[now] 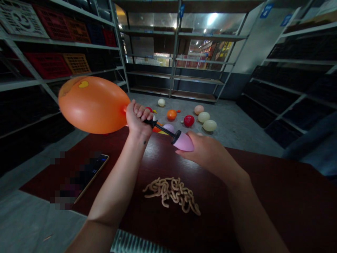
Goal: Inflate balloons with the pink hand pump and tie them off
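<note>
Pumping up an orange balloon [93, 104] with a small hand pump [181, 141], held above a dark counter [276, 196]. To do this well, my judgement: keep the balloon's neck pinched tight over the pump's black nozzle [158, 125] so no air leaks, keep nozzle and pump body in one line, and stroke evenly without twisting; the skin looks well stretched, so shorter strokes seem wise. Left hand [137, 117] is closed in a fist round the neck and nozzle, the balloon bulging out to its left, slightly blurred. Right hand [207, 151] is curled round the pink pump body, fingers wrapped, thumb side up; how far the plunger is pushed in I cannot tell. Below and between the two hands, on the counter, lies a heap of limp tan balloons [172, 194]. Left of the left forearm lies a phone [91, 174], partly blurred out. Beyond the hands, on the floor [237, 130], filled balloons [204, 117] lie scattered; shelves [184, 80] stand behind.
</note>
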A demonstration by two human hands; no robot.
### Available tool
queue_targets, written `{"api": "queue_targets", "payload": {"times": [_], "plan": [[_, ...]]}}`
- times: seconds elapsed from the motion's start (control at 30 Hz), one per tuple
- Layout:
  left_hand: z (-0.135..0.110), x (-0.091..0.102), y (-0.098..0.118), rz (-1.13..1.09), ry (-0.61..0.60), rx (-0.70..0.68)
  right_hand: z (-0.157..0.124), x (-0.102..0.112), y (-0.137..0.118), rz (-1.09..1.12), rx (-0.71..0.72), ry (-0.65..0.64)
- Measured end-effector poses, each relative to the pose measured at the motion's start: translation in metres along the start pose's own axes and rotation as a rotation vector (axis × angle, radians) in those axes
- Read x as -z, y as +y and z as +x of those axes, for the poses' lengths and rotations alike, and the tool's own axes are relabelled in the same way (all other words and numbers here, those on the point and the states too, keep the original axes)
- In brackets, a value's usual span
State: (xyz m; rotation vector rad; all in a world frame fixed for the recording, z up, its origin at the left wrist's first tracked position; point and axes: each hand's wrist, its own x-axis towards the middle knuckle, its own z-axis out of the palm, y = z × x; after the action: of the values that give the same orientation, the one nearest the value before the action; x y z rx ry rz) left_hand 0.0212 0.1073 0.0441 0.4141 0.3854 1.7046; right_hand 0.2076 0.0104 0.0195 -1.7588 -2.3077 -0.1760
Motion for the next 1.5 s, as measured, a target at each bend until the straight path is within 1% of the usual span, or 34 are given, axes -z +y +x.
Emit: {"api": "queue_targets", "payload": {"times": [0.13,0.23,0.3,0.4,0.6,0.73,0.9,1.0,1.1,1.2,1.37,1.5], "plan": [[-0.001,0.000,0.001,-0.016,-0.010,-0.014,-0.003,0.004,0.006,0.055,0.004,-0.056],[-0.006,-0.003,-0.005,-0.019,-0.017,-0.033,-0.003,0.008,0.001,-0.043,-0.033,-0.041],[-0.010,-0.004,-0.011,-0.015,-0.008,-0.029,-0.002,0.008,-0.004,-0.123,-0.056,-0.033],[-0.018,-0.007,-0.023,-0.006,0.016,0.013,0.002,0.005,-0.013,-0.194,-0.108,-0.034],[-0.033,-0.008,-0.053,-0.008,0.013,0.096,0.006,-0.006,-0.016,-0.207,-0.115,0.029],[-0.031,-0.007,-0.057,-0.019,0.057,0.123,0.007,-0.011,-0.015,-0.192,-0.110,0.046],[-0.023,-0.004,-0.049,0.005,0.051,0.136,0.009,-0.012,-0.016,-0.138,-0.089,0.041],[-0.019,-0.004,-0.042,-0.011,0.019,0.123,0.008,-0.010,-0.015,-0.120,-0.088,0.053],[-0.017,-0.005,-0.035,-0.022,0.025,0.117,0.007,-0.007,-0.011,-0.094,-0.090,0.042],[-0.013,-0.007,-0.023,-0.026,0.046,0.105,0.006,-0.002,-0.003,0.000,-0.061,-0.032],[-0.007,-0.007,0.004,-0.075,0.072,0.036,0.001,0.007,0.013,0.173,-0.020,-0.129],[-0.003,-0.002,0.020,-0.125,0.039,0.004,-0.003,0.014,0.020,0.280,-0.020,-0.209]]}}
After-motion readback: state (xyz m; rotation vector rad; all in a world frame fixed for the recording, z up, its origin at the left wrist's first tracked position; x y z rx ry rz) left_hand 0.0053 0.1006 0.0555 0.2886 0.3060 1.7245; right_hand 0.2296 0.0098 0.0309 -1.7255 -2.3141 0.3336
